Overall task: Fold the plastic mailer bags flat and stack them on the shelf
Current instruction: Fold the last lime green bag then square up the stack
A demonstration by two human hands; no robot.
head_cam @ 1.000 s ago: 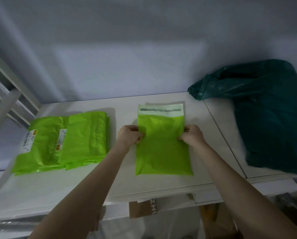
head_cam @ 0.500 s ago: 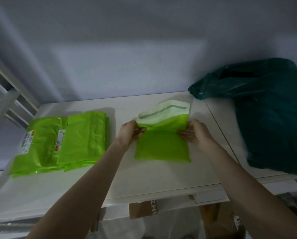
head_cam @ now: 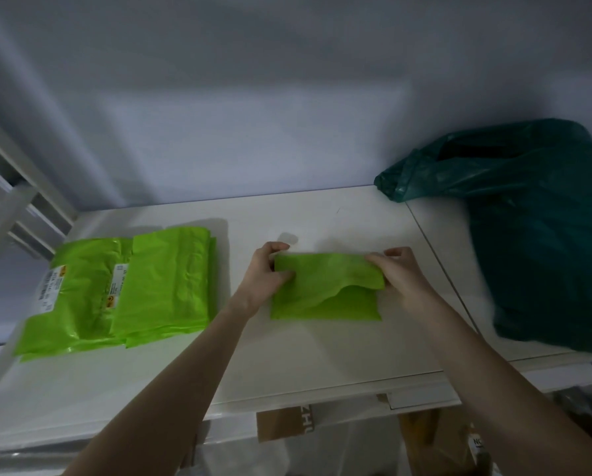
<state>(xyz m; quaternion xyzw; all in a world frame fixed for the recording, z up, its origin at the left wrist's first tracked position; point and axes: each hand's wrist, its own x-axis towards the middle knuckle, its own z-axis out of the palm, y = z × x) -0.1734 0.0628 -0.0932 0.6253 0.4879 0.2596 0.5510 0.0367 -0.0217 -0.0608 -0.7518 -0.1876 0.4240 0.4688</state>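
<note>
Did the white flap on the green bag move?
Yes. The green mailer bag got folded: its top flap came down toward the shelf's front edge, away from the wall, and the white strip is now hidden.

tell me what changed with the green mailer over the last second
The green mailer lay full length a second ago, its pale flap at the far end. The left hand and right hand, gripping its side edges throughout, lifted the far half and folded it toward the person; it is now about half as long, flap hidden, top layer not yet pressed flat. The stack of folded mailers and the dark green bag stayed put.
</note>
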